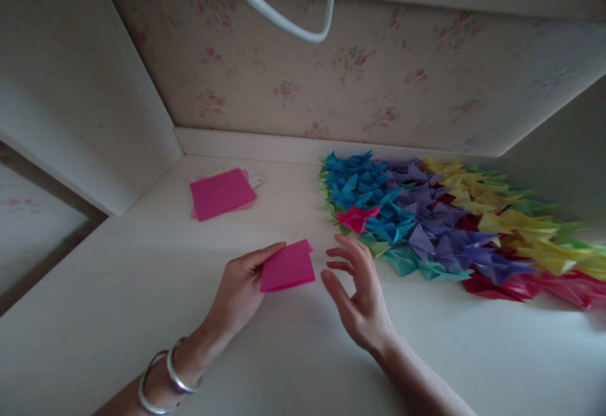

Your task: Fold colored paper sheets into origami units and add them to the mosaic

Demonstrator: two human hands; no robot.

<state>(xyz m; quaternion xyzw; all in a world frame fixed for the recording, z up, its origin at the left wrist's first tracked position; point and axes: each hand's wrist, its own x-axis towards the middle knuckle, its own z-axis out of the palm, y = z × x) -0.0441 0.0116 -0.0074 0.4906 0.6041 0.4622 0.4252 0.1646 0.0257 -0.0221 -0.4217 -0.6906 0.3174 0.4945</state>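
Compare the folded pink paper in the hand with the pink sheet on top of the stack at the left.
The folded pink paper is doubled over in layers, while the pink sheet lies flat and looks unfolded. The folded pink paper is held up by the left hand; the pink sheet rests on the other papers. The folded pink paper looks brighter, the pink sheet a little darker. Both are plain pink with straight edges.
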